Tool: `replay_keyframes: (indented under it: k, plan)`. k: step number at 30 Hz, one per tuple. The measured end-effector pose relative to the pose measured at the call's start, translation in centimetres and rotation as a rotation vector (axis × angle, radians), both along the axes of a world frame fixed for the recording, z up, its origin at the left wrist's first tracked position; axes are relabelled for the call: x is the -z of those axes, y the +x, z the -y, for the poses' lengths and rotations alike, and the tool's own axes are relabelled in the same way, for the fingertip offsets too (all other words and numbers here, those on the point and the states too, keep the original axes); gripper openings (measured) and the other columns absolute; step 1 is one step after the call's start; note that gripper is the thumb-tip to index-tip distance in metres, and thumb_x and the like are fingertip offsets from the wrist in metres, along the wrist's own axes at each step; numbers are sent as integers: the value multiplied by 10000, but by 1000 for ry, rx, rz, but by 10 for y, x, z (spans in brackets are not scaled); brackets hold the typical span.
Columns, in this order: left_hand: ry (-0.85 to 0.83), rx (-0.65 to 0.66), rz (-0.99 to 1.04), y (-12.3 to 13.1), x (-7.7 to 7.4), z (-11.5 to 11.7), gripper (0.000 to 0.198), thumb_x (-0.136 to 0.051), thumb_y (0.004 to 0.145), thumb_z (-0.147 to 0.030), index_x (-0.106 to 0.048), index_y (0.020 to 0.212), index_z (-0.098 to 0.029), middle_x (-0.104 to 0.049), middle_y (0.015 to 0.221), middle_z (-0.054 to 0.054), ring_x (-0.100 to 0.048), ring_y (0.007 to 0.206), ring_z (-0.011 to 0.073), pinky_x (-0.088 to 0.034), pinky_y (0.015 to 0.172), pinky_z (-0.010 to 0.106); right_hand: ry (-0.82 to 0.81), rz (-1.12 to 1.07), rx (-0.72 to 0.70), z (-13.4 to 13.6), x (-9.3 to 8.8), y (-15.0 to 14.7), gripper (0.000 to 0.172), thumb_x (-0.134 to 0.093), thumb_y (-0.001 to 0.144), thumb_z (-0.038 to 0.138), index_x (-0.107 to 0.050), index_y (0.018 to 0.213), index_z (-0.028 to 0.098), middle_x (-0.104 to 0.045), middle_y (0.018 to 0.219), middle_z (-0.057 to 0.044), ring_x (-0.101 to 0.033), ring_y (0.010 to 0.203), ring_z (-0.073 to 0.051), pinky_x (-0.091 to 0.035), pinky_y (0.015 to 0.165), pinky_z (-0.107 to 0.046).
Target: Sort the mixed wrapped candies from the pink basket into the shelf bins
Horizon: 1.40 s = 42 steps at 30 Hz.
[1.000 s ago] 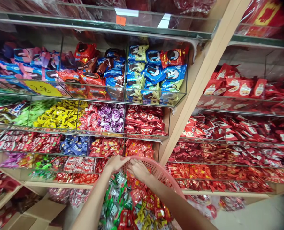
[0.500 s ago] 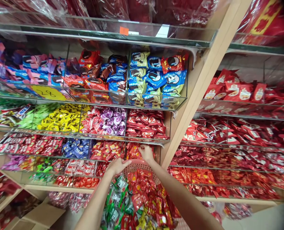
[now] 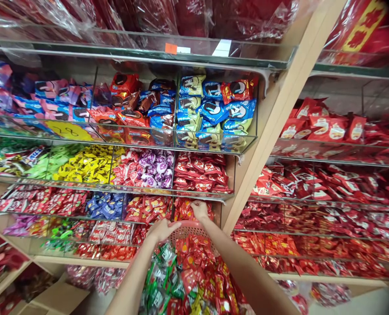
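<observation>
1. We have 2 hands out, set apart: the left hand (image 3: 163, 229) at the pink basket (image 3: 191, 228), the right hand (image 3: 200, 211) reaching past its far rim.
2. Our left hand is closed over that rim, its thumb lying along the edge.
3. Our right hand is in the bin of red packets (image 3: 183, 210), fingers bent down among them – we cannot tell whether they hold 1.
4. Those packets lie straight ahead, just beyond the basket; the right hand is nearer, the left sits lower and to its left.
5. They lie jumbled, so we read no shared long axis.
6. Back from bin to basket is a short line toward us – green packets (image 3: 158, 280) fill its left side.
</observation>
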<state>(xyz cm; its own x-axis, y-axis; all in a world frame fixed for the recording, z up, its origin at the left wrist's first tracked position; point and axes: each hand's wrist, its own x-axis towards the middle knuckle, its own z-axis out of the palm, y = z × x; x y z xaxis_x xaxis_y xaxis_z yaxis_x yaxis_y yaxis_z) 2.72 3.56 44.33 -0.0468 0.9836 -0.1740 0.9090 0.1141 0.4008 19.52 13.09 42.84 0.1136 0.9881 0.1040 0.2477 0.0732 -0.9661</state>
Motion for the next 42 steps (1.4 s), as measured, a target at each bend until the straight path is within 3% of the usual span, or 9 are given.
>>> replay_keyframes:
  k: [8,14,18,25,30,33,42]
  plan:
    - [-14,14,7,0,-4,0,730,-240,660,-849,-587,640,-207,-675,670,67,-644,688,240,-391,589,267,-44,-363,17,22,-15,25,187,-582,621,373,-537,622,191,-597,574,-1,-571,535,-137,-434,499,-235]
    - [-14,17,-6,1,-4,0,732,-230,664,-847,-574,602,-204,-662,634,58,-632,635,220,-368,558,256,-74,-551,-70,79,-27,47,297,-662,633,444,-563,750,189,-625,650,2,-618,636,-147,-479,591,-255]
    - [-1,13,-11,0,-3,-1,729,-246,659,-846,-585,607,-202,-663,645,66,-632,646,226,-361,546,259,-138,-696,-136,114,-25,51,274,-690,657,423,-556,747,202,-633,651,8,-617,646,-137,-483,635,-256]
    - [-17,22,-7,2,-5,1,720,-245,668,-840,-589,613,-210,-658,623,43,-632,641,220,-367,561,254,-212,-640,-13,141,-1,67,239,-685,645,400,-574,725,204,-627,636,15,-624,630,-150,-479,602,-259]
    - [-14,17,-14,4,-9,3,702,-245,684,-826,-576,602,-213,-648,609,44,-629,634,222,-358,556,251,-206,-443,30,145,19,76,130,-637,634,327,-573,643,214,-611,544,24,-582,518,-150,-439,508,-257]
    - [-16,20,-8,4,-11,4,704,-237,676,-833,-561,589,-214,-637,598,38,-620,625,212,-354,559,247,-200,-433,55,145,26,77,109,-619,623,308,-559,658,225,-603,528,31,-588,498,-158,-438,483,-262]
    - [-24,32,-14,4,-16,4,699,-245,677,-827,-565,614,-209,-634,612,52,-615,635,225,-354,544,253,-292,-578,11,153,25,67,326,-723,551,352,-574,809,220,-643,618,8,-659,557,-215,-533,543,-339]
